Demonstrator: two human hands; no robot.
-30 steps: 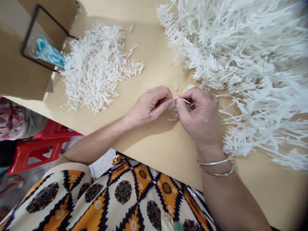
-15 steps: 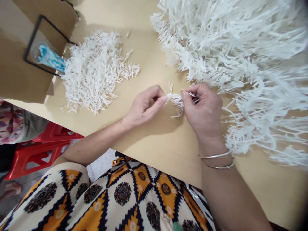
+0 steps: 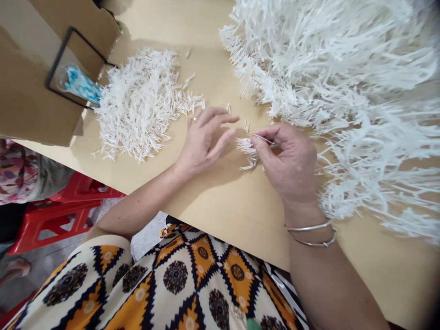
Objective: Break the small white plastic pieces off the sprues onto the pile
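Note:
My left hand (image 3: 204, 142) hovers over the table with its fingers spread and nothing between them. My right hand (image 3: 290, 162), a little to its right, pinches a thin white strand (image 3: 264, 138) between thumb and forefinger. Below and left of those fingertips lies a small bunch of short white sprigs (image 3: 246, 149); whether the strand joins it I cannot tell. A heap of short white sprigs (image 3: 137, 105) rests beyond my left hand. Long white branching strands (image 3: 330, 73) make a bigger pile beyond and to the right of my right hand.
At the far left stands a cardboard box (image 3: 30, 91) with a black wire frame (image 3: 57, 64) and a clear cup holding something blue and white (image 3: 80, 85). Red stools (image 3: 58, 220) and part of another person's patterned clothing (image 3: 19, 172) show beyond the table edge.
My left hand has let go of the sprig tips, opened its fingers and drawn slightly back. My right fingertips have shifted a little left, still pinching. A loose sprig now shows beyond my left fingers.

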